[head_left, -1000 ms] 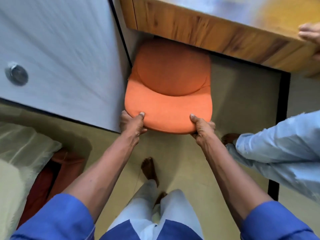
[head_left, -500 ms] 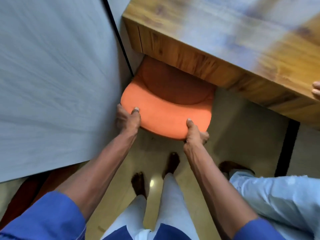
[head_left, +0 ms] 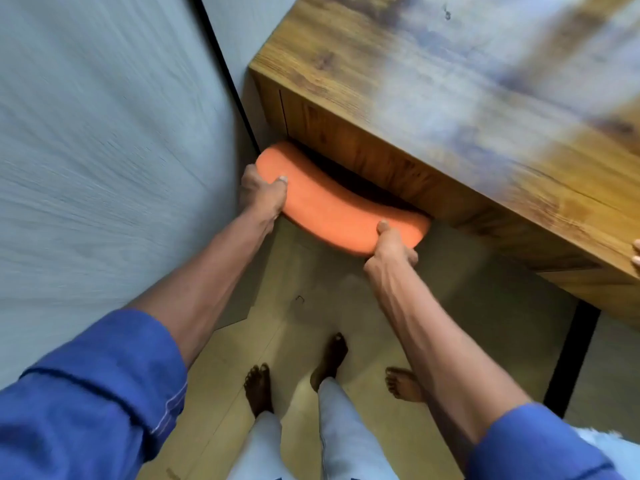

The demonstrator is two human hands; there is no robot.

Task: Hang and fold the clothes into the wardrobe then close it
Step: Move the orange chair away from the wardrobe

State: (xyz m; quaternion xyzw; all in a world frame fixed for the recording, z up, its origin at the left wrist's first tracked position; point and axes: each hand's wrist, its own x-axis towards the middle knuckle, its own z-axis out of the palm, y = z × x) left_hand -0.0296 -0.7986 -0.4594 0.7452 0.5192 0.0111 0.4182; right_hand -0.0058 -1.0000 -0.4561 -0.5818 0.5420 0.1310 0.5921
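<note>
My left hand [head_left: 263, 199] and right hand [head_left: 391, 247] clamp the orange padded seat [head_left: 332, 211] by its front edge; soft, probably light

One wide-angle camera, worn on the head, looks steeply down from close range: left hand [head_left: 263, 199] and right hand [head_left: 391, 247] mid-frame on an orange stool [head_left: 332, 209], desk [head_left: 450, 98] upper right, floor [head_left: 311, 306] and bare feet [head_left: 258, 389] below.

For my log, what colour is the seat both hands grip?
Orange; the seat shows best in head view.
</note>
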